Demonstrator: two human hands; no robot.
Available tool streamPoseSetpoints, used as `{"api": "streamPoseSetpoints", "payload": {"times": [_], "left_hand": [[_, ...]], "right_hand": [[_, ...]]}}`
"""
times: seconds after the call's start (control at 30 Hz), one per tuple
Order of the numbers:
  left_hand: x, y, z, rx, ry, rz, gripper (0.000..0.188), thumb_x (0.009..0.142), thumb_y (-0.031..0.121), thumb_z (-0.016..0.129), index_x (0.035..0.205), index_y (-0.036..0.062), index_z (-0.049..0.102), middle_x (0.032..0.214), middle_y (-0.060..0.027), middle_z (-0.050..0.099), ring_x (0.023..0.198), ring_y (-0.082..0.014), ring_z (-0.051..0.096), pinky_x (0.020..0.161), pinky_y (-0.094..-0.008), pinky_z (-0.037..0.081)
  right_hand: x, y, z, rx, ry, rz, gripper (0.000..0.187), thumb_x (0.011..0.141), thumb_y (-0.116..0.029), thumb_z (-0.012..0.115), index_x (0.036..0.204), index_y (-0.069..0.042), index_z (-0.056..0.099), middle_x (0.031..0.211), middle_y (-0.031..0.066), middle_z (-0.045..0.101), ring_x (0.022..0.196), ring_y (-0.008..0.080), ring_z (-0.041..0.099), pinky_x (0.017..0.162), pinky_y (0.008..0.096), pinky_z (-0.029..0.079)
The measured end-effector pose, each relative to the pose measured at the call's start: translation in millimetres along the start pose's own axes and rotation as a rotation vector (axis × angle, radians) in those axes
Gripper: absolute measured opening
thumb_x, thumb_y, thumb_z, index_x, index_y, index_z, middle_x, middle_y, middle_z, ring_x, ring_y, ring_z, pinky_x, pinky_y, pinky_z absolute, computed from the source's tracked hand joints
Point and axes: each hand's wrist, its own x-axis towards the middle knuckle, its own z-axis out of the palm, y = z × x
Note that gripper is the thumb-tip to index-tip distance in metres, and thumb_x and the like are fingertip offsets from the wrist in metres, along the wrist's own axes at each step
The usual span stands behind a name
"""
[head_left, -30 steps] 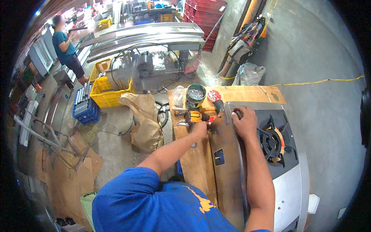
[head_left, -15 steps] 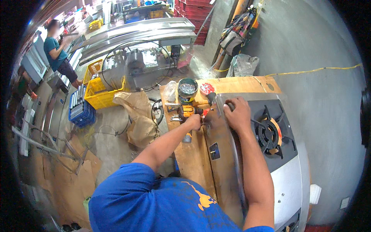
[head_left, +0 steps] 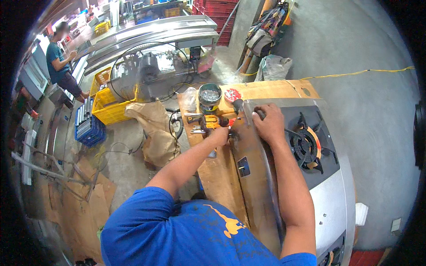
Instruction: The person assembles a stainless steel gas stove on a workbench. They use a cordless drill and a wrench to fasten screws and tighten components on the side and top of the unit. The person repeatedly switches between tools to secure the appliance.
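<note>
A gas stove with a steel top (head_left: 328, 208) and a long metal front panel (head_left: 255, 177) lies on a wooden table (head_left: 215, 177). My left hand (head_left: 218, 136) reaches to the panel's front near its far end. Its fingers are bent together there, and whatever they hold is hidden. An orange and black power drill (head_left: 210, 121) lies just beyond that hand, its handle partly covered by my wrist. My right hand (head_left: 270, 122) rests on the panel's upper edge, fingers curled round a small black part (head_left: 260, 114). A black burner (head_left: 306, 146) sits to its right.
Past the drill stand a tub of small metal parts (head_left: 210, 95) and a dish of red and white pieces (head_left: 232, 95). Wrenches (head_left: 197, 129) lie left of the drill. Beyond the table are a large fan (head_left: 151, 66), yellow crates (head_left: 111, 106) and a standing person (head_left: 62, 62).
The whole view has shifted slightly. Both hands stay at nearly the same places on the stove panel. The distant person's arms have changed position a little.
</note>
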Motion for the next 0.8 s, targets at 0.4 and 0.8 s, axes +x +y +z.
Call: {"api": "streamPoseSetpoints", "payload": {"times": [0.4, 0.8], "left_hand": [[-9, 3, -16, 0.074, -0.026, 0.126, 0.02, 0.077, 0.009, 0.066, 0.095, 0.0005, 0.068, 0.092, -0.0206, 0.071, 0.087, -0.039, 0.069, 0.075, -0.0469, 0.057], [-56, -67, -45, -0.197, 0.653, -0.207, 0.025, 0.084, 0.024, 0.067, 0.103, 0.0074, 0.067, 0.1, -0.0175, 0.069, 0.095, -0.0377, 0.066, 0.081, -0.0509, 0.052]], "right_hand": [[6, -7, 7, -0.044, 0.047, 0.036, 0.025, 0.08, -0.024, 0.069, 0.1, -0.009, 0.074, 0.105, 0.0152, 0.064, 0.105, 0.0364, 0.058, 0.096, 0.0452, 0.046], [-7, 1, -2, 0.069, 0.043, -0.006, 0.026, 0.081, -0.021, 0.068, 0.102, -0.006, 0.071, 0.112, 0.017, 0.064, 0.111, 0.0369, 0.057, 0.099, 0.0448, 0.045]]}}
